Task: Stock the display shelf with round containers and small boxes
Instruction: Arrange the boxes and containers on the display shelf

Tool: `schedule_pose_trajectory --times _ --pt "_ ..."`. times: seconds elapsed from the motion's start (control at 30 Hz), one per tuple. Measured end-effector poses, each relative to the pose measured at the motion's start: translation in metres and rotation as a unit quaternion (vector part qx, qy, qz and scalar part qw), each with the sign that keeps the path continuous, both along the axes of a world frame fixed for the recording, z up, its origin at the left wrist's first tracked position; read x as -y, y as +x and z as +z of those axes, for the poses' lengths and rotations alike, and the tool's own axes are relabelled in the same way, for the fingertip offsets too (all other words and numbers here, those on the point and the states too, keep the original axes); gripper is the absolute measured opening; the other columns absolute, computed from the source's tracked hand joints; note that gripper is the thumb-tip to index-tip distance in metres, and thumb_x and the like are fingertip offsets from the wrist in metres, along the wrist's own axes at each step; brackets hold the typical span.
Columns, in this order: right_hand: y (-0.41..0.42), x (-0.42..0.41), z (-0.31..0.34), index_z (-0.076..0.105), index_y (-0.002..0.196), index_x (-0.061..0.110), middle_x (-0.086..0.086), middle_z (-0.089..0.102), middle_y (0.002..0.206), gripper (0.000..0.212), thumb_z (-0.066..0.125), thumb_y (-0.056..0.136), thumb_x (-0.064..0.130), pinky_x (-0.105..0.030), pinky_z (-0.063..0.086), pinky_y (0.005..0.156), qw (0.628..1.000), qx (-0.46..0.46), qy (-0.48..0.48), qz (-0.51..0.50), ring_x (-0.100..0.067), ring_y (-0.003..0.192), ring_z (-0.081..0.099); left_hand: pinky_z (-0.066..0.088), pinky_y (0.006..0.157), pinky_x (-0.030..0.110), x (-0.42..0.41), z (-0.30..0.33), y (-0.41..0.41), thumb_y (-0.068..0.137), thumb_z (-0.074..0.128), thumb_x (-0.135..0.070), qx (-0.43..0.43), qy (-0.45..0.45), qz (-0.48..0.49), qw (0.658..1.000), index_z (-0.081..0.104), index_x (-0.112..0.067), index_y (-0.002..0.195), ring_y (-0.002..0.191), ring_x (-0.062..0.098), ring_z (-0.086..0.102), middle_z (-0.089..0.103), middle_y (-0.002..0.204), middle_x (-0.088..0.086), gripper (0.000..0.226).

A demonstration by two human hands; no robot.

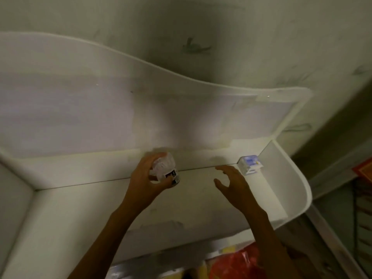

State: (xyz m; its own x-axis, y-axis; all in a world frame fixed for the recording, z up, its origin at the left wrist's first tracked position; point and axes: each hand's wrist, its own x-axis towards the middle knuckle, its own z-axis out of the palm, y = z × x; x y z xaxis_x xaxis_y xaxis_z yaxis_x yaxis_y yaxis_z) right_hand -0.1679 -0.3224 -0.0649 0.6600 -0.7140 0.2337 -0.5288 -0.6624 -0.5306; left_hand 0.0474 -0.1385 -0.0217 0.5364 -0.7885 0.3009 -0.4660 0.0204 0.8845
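Step in hand: placing round container [166,168] on white shelf [84,214]. Left hand [145,178] fingers curled round it, near back wall, mid-shelf. Right hand [233,184] fingers spread, empty, just left of small box [250,164] in far right corner. Next: set container down upright, let go.

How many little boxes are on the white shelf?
1. The small box sits in the back right corner of the shelf, beside the open right hand. The left hand holds a round container, not a box.
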Motion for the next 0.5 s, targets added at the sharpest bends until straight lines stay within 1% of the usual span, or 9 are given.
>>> schedule_pose_trajectory --times 0.1,0.2,0.3,0.37,0.43,0.5 --pt "-0.027 0.041 -0.01 0.058 0.122 0.014 -0.008 0.06 0.124 0.045 0.074 0.079 0.018 -0.031 0.041 0.094 0.998 0.003 -0.049 -0.048 -0.025 0.115 0.054 0.051 0.071 0.011 0.03 0.002 -0.019 0.072 0.078 -0.026 0.008 -0.004 -0.008 1.0 0.05 -0.028 0.123 0.103 -0.01 0.052 0.052 0.118 -0.012 0.059" --pt "-0.051 0.08 -0.018 0.057 0.122 0.011 -0.013 0.06 0.122 0.057 0.079 0.07 0.012 -0.037 0.043 0.093 0.991 0.01 -0.116 -0.071 -0.029 0.113 0.053 0.051 0.071 0.011 0.059 0.001 -0.038 0.073 0.078 -0.02 0.021 -0.005 -0.007 1.0 0.05 -0.028 0.123 0.103 -0.011 0.051 0.051 0.117 -0.014 0.058" --pt "-0.065 0.115 -0.029 0.053 0.127 0.017 -0.01 0.056 0.129 0.067 0.078 0.065 0.015 -0.041 0.041 0.098 0.99 -0.012 -0.122 -0.077 -0.029 0.119 0.049 0.05 0.071 0.01 0.079 -0.003 -0.055 0.073 0.078 -0.022 0.031 -0.003 0.005 1.0 0.05 -0.03 0.122 0.103 -0.011 0.051 0.051 0.116 -0.016 0.057" --pt "-0.069 0.131 -0.04 0.056 0.126 0.016 -0.011 0.055 0.128 0.066 0.073 0.061 0.015 -0.042 0.043 0.098 0.989 -0.037 -0.127 -0.062 -0.033 0.118 0.049 0.05 0.069 0.009 0.087 -0.007 -0.064 0.072 0.078 -0.022 0.037 0.002 0.015 0.999 0.051 -0.03 0.123 0.101 -0.009 0.051 0.052 0.115 -0.017 0.058" --pt "-0.069 0.138 -0.045 0.059 0.121 0.017 -0.012 0.056 0.122 0.064 0.067 0.058 0.014 -0.038 0.044 0.092 0.991 -0.039 -0.107 -0.063 -0.032 0.111 0.05 0.049 0.069 0.008 0.093 -0.011 -0.07 0.072 0.079 -0.021 0.042 0.008 0.025 0.999 0.052 -0.026 0.125 0.101 -0.008 0.052 0.053 0.115 -0.014 0.059" --pt "-0.069 0.142 -0.046 0.059 0.121 0.021 -0.009 0.055 0.121 0.062 0.065 0.059 0.017 -0.034 0.043 0.09 0.994 -0.03 -0.082 -0.069 -0.028 0.108 0.048 0.049 0.07 0.009 0.096 -0.015 -0.075 0.073 0.078 -0.021 0.047 0.013 0.032 0.998 0.052 -0.024 0.126 0.101 -0.006 0.053 0.053 0.115 -0.011 0.06"
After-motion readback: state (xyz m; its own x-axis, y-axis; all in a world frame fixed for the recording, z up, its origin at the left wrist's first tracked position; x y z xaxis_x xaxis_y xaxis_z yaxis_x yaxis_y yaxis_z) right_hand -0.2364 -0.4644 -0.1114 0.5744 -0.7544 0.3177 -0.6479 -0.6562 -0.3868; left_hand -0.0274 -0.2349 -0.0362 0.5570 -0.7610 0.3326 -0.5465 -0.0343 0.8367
